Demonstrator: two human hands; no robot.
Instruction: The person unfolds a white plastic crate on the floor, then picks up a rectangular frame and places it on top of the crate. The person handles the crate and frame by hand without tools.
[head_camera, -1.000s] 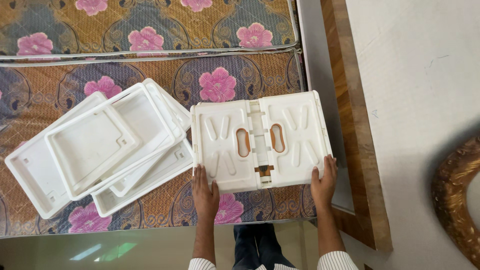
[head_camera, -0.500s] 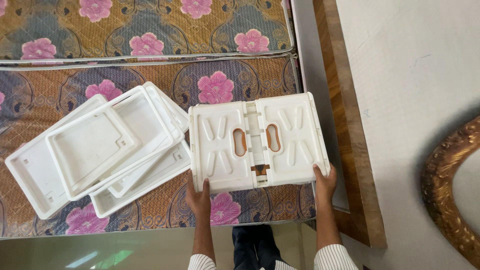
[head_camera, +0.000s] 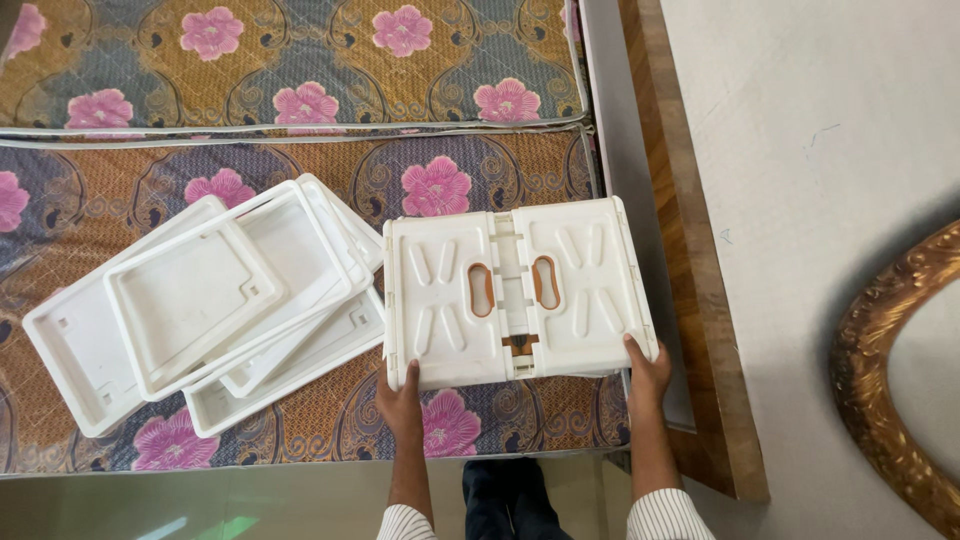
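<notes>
Home bedroom: floral mattress (head_camera: 300, 110), wooden bedframe (head_camera: 690, 300)

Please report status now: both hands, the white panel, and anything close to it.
Left hand and right hand grip near edge of white folding panel. Panel flat on flowered mattress. White trays piled by its left edge.

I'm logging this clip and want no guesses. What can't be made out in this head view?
- Underside of the white folded panel: faces the mattress.
- Palms of the left hand and right hand: only the backs show, fingertips at the panel's near edge.
- Lower trays in the white tray stack: covered by the upper ones.
- Gold oval frame: cut off by the right edge.
</notes>
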